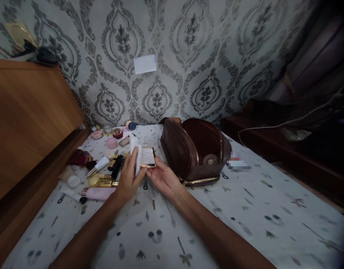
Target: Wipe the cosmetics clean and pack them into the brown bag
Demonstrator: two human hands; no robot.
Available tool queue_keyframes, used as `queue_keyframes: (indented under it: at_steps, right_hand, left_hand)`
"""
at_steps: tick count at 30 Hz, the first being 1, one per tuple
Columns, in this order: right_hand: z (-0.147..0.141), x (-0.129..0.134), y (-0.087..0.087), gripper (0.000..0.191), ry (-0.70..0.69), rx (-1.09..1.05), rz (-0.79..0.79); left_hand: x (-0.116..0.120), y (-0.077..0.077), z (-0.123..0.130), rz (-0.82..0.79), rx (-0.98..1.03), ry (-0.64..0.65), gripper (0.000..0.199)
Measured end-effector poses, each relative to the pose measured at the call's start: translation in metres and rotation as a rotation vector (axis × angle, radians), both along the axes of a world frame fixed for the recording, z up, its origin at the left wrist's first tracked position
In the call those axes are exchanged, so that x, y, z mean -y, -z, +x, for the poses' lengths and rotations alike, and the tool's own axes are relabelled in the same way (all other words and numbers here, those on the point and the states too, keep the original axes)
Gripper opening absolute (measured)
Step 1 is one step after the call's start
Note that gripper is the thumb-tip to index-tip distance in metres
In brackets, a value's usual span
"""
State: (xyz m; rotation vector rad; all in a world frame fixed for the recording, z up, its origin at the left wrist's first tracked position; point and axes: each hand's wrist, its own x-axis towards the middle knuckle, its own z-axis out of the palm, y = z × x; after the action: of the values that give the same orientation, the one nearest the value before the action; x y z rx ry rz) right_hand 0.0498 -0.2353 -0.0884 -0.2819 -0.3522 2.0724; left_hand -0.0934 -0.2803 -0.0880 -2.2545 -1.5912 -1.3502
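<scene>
A square compact (pixel 147 156) with a glittery silver lid and gold edges is gripped by its side in my right hand (pixel 165 178). My left hand (pixel 129 175) pinches a folded white cloth (pixel 135 144) against the compact's left side; whether it is a tissue or a wipe I cannot tell. Just right of the compact stands a brown leather toiletry bag (pixel 172 147), unzipped with its mouth wide. To the left of my hands lie many cosmetics, among them a pink tube (pixel 100 193), a gold-capped bottle (pixel 108 183) and a pink round jar (pixel 112 143).
A wooden cabinet (pixel 29 123) borders the left side of the patterned sheet (pixel 149 239). Patterned wallpaper (pixel 188 86) rises behind. At the right, a white cable (pixel 286 122) runs over dark furniture, and a blurred-out small item (pixel 238 163) lies beside the bag.
</scene>
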Motion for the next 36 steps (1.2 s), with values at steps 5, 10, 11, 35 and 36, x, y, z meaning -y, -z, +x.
queue_keyframes:
  at_steps: [5, 10, 11, 35, 36]
  right_hand:
    - [-0.001, 0.005, 0.005, 0.014, 0.025, 0.161, 0.137]
    - [-0.005, 0.009, 0.007, 0.033, 0.019, 0.327, 0.198]
    - [-0.006, 0.010, 0.006, 0.034, 0.005, 0.312, 0.176]
    - [-0.002, 0.016, -0.006, 0.030, -0.077, 0.242, 0.082]
    - [-0.003, 0.017, -0.007, 0.026, -0.072, 0.242, 0.091]
  left_hand:
    - [-0.003, -0.004, -0.007, 0.042, 0.013, -0.005, 0.062]
    - [0.000, -0.006, -0.007, 0.156, -0.082, 0.011, 0.049]
    - [0.000, -0.006, -0.007, 0.176, -0.092, 0.013, 0.046]
    - [0.014, -0.009, 0.006, 0.123, -0.210, 0.310, 0.060]
    - [0.013, -0.008, 0.005, 0.094, -0.179, 0.291, 0.059]
